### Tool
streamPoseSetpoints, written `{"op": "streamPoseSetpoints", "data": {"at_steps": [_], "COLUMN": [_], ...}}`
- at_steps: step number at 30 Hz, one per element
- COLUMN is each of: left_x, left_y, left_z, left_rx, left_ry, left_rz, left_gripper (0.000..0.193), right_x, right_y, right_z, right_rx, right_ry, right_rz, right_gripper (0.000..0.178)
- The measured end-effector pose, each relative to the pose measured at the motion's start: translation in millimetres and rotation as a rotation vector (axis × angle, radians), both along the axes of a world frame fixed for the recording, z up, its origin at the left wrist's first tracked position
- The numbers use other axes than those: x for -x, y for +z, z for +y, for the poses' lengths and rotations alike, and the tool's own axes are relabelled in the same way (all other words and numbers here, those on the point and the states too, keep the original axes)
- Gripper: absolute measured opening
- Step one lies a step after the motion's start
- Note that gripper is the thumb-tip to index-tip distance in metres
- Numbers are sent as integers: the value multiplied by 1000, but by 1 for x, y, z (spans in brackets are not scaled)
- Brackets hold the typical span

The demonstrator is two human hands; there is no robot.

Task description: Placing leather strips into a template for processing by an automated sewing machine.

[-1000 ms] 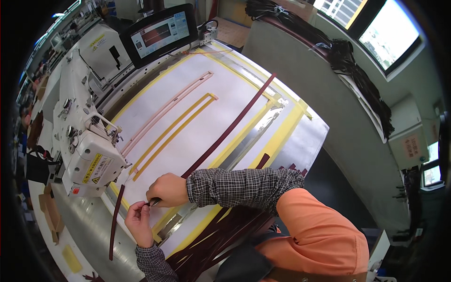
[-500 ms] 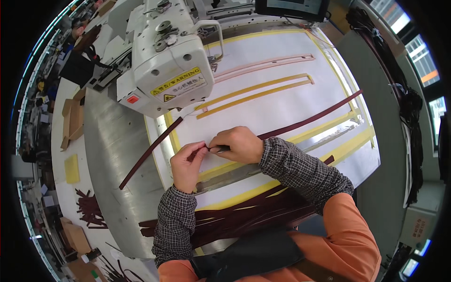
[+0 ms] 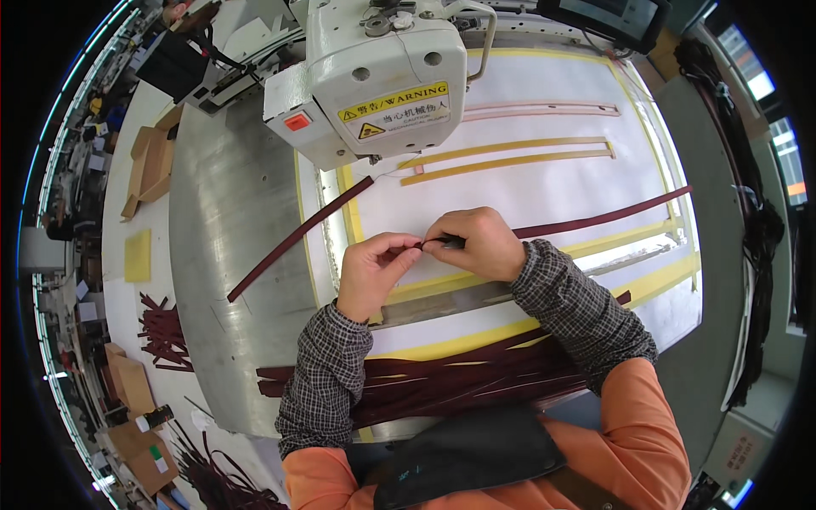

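My left hand [image 3: 372, 270] and my right hand [image 3: 486, 245] meet fingertip to fingertip over the white work plate. Both pinch the near end of a dark red fabric strip [image 3: 595, 219], which runs out from under my right hand to the plate's far right. A small dark tool [image 3: 454, 242] shows in my right hand's grip; its kind is mostly hidden by the fingers. To the left, a second dark red strip [image 3: 297, 240] lies slanted from below the sewing machine head [image 3: 382, 76] onto the metal table, a thin thread near its upper end.
Two yellow-edged slots [image 3: 510, 153] lie behind my hands. Many dark red strips [image 3: 459, 378] are bundled along the near edge, under my forearms. At left are a cut strip pile [image 3: 166, 333], a yellow pad [image 3: 137, 255] and an open cardboard box [image 3: 153, 166]. A screen [image 3: 608, 19] stands behind.
The whole view has shifted, so the machine and plate sit farther right and higher. My hands stay together at the strip's end, with only slight finger movement.
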State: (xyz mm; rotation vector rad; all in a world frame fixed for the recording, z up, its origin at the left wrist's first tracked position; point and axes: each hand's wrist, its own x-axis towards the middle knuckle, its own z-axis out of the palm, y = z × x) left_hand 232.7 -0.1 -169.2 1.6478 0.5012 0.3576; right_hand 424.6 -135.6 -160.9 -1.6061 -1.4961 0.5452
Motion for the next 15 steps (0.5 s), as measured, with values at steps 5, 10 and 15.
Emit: {"op": "streamPoseSetpoints", "data": {"at_steps": [5, 10, 15], "left_x": [1, 1, -1], "left_y": [-2, -2, -2], "left_z": [2, 1, -3], "left_rx": [73, 95, 91], "left_ry": [11, 35, 66], "left_rz": [-20, -29, -49], "left_gripper": [18, 17, 16], "right_x": [0, 0, 1], "right_y": [3, 3, 3], "right_z": [0, 0, 0], "right_rx": [-14, -31, -37], "right_ry": [-3, -13, -19], "right_rz": [-20, -26, -29], "right_gripper": [11, 11, 11]}}
